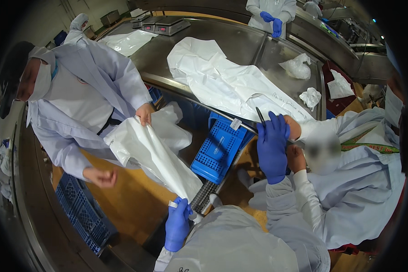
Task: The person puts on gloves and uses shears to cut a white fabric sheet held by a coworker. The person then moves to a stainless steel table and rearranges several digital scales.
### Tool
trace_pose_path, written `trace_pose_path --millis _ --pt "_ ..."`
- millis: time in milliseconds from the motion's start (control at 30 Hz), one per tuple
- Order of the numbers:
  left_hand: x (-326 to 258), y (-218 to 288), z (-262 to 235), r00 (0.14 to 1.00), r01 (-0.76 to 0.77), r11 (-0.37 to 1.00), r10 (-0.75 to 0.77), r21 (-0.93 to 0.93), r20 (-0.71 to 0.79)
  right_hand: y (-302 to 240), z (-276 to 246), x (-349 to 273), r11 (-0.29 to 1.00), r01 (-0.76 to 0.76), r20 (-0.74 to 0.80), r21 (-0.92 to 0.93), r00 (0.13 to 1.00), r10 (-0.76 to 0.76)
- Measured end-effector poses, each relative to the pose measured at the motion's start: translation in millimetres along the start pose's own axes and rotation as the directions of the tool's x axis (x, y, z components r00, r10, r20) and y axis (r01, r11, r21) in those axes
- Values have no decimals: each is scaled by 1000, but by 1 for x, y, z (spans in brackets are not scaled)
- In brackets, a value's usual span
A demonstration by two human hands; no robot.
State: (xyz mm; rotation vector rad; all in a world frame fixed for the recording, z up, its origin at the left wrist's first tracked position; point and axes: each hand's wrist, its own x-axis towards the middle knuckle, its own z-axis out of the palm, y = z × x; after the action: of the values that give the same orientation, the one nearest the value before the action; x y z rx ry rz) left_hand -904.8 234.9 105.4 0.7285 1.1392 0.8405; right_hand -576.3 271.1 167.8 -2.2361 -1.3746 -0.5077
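Observation:
My left hand (177, 225), in a blue glove, is closed on the lower end of a white plastic sheet (156, 152). A small white piece (172, 204) shows beside its fingers. At the sheet's upper end a co-worker's bare hand (144, 113) grips it, so it hangs between us. My right hand (273, 147), also gloved in blue, has a dark pen (260, 116) sticking out past its fingers. Close by are the bare hands (296, 158) of the person on the right. A second white plastic sheet (222, 75) with handwriting lies crumpled across the steel table.
A blue perforated crate (217, 147) stands below the steel table (240, 36); another blue crate (84, 213) is at lower left. Scales (167, 26) sit at the table's far left. Crumpled white plastic (297, 67) lies on its right. Another gloved person (274, 20) stands behind.

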Motion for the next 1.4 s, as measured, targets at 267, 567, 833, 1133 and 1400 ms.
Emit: trace_pose_path --millis 267,567,833,1133,1400 --pt "-23 11 0 934 -357 606 226 711 276 -76 -53 -42 346 -682 648 644 246 -721" --pt "-19 17 -12 942 -205 964 147 167 302 -101 -1 -113 454 -846 701 278 -144 -699" --pt "-28 23 -10 914 -403 670 322 624 246 -104 -7 -176 452 -207 423 868 786 -452" --pt "-24 8 9 974 -227 907 219 354 64 -88 -25 -168 579 -416 706 701 516 -484" --pt "-18 15 11 982 -179 918 188 353 8 -90 -21 -146 321 -841 775 435 168 -609"
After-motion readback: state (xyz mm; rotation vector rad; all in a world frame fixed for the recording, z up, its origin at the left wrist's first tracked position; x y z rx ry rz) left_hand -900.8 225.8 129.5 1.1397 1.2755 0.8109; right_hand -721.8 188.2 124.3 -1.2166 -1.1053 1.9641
